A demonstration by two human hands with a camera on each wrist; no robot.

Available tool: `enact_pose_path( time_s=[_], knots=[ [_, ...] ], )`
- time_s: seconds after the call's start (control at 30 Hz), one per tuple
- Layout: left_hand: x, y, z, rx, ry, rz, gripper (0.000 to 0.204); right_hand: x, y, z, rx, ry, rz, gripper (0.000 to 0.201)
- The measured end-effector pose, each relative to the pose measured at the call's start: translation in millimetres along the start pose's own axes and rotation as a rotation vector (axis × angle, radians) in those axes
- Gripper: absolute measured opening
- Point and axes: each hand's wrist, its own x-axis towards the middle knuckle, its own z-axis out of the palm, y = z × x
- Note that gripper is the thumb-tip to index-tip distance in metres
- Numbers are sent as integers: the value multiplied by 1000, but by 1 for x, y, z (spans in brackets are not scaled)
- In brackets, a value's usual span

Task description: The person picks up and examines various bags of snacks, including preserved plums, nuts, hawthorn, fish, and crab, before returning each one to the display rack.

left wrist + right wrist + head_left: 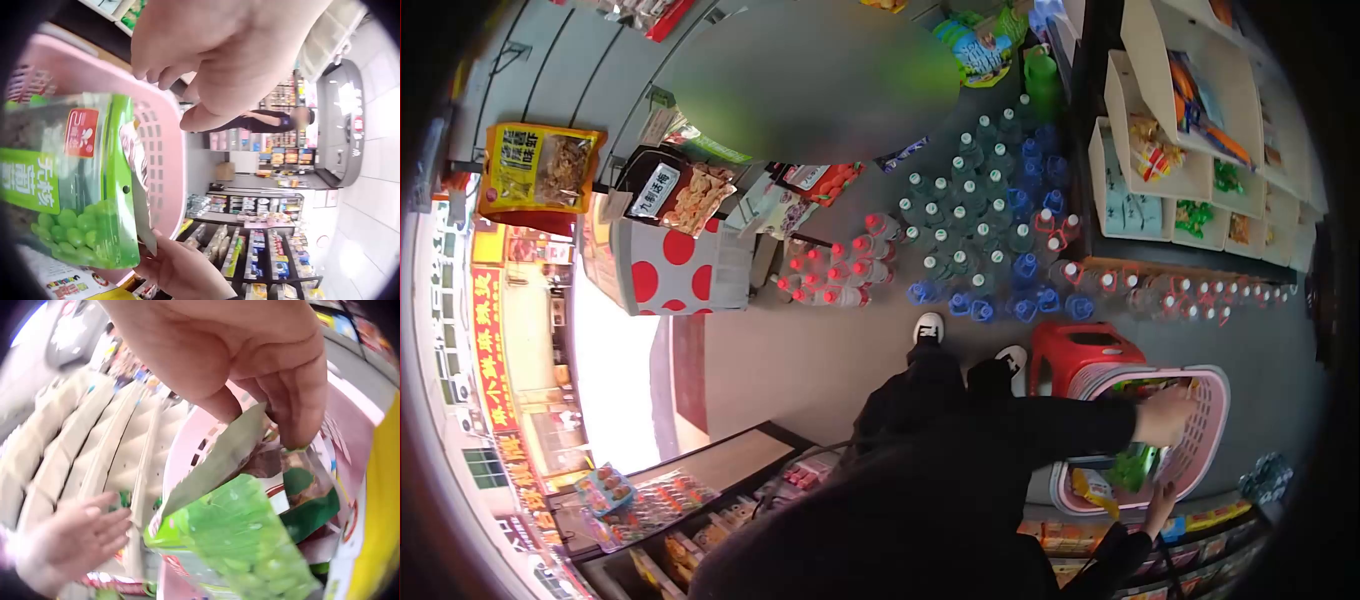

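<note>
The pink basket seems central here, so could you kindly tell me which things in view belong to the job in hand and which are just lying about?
Job in hand:
- green grape pack, pinched by the right hand
- pink basket
- left hand, near the basket

Just about:
- white-capped bottles, on the floor
- red-capped bottles, likewise
- yellow snack pack, hanging

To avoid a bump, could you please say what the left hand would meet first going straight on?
Probably the far side of the pink basket; depth is unclear, so the left hand might pass above it.
</note>
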Motion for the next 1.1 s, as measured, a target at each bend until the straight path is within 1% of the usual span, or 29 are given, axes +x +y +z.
enact_pose_path(
  time_s=[0.03, 0.07, 0.1, 0.13, 0.17, 0.2, 0.23, 0.27, 0.3, 0.33, 0.37, 0.4, 0.43, 0.5, 0.53, 0.57, 0.6, 0.63, 0.67, 0.73, 0.77, 0.8, 0.83, 0.87, 0.9, 0.93, 0.97, 1.03, 1.1],
  knots=[
    [-14, 5, -27, -14, 8, 21, 31, -5, -10, 0, -239, 148, -245, 45],
    [-33, 23, -73, -181, -62, 33, 34, -14, -30, 4, -271, 303, -387, 45],
    [-57, 26, -110, -98, -23, -33, 41, -30, -61, 11, -311, 468, -515, 45],
    [-86, 9, -136, -34, 66, 21, 46, -49, -101, 16, -238, 458, -660, 46],
    [-117, 8, -175, -104, 61, -243, 46, -68, -149, 27, -178, 439, -807, 47],
    [-151, -40, -197, -203, 94, -391, 44, -89, -196, 49, -45, 415, -797, 44],
    [-191, -78, -226, -85, 171, -442, 42, -100, -236, 71, -37, 324, -801, 46],
    [-220, -67, -264, 178, 282, -628, 38, -112, -274, 94, 90, 145, -816, 46],
    [-254, -73, -298, 288, 322, -799, 35, -110, -300, 126, 198, 21, -856, 46],
    [-291, -98, -327, 310, 377, -902, 35, -131, -342, 153, 173, -59, -937, 44],
    [-321, -107, -355, 354, 443, -894, 35, -123, -363, 187, 24, -62, -1136, 45],
    [-344, -117, -377, 398, 503, -888, 35, -123, -386, 222, 6, -120, -1186, 45],
    [-359, -124, -396, 389, 494, -904, 35, -130, -412, 254, 57, -229, -1186, 43],
    [-382, -136, -432, 36, 774, -904, 42, -123, -444, 332, -2, -303, -1306, 41],
    [-393, -151, -444, 33, 780, -926, 42, -129, -461, 366, -25, -372, -1326, 41],
    [-402, -169, -455, 26, 884, -863, 44, -131, -476, 401, -15, -443, -1396, 39],
    [-405, -180, -468, 27, 983, -794, 46, -136, -491, 433, -6, -565, -1385, 39],
    [-406, -190, -480, 36, 986, -801, 46, -138, -502, 464, -18, -675, -1362, 42],
    [-401, -196, -488, 78, 1073, -748, 50, -143, -515, 492, -4, -757, -1334, 45],
    [-400, -222, -509, 247, 1234, -618, 58, -158, -539, 540, 63, -886, -1258, 51],
    [-395, -222, -520, 253, 1229, -623, 58, -165, -549, 560, 115, -931, -1211, 55],
    [-387, -217, -532, 266, 1298, -539, 53, -171, -560, 578, 145, -955, -1226, 65],
    [-382, -213, -542, 276, 1364, -454, 49, -177, -569, 595, 150, -955, -1218, 65],
    [-386, -217, -552, 346, 1364, -527, 41, -181, -577, 611, 146, -777, -1337, 68],
    [-385, -219, -556, 345, 1354, -533, 41, -184, -583, 624, 138, -593, -1446, 71],
    [-383, -221, -557, 257, 1451, -456, 38, -185, -588, 635, 119, -486, -1500, 74],
    [-381, -220, -558, 167, 1546, -376, 37, -187, -593, 642, 117, -483, -1490, 74],
    [-380, -215, -556, 236, 1540, -398, 33, -187, -598, 650, 201, -632, -1343, 73],
    [-377, -205, -554, 162, 1496, -324, 29, -192, -598, 645, 261, -617, -1306, 65]
  ],
)
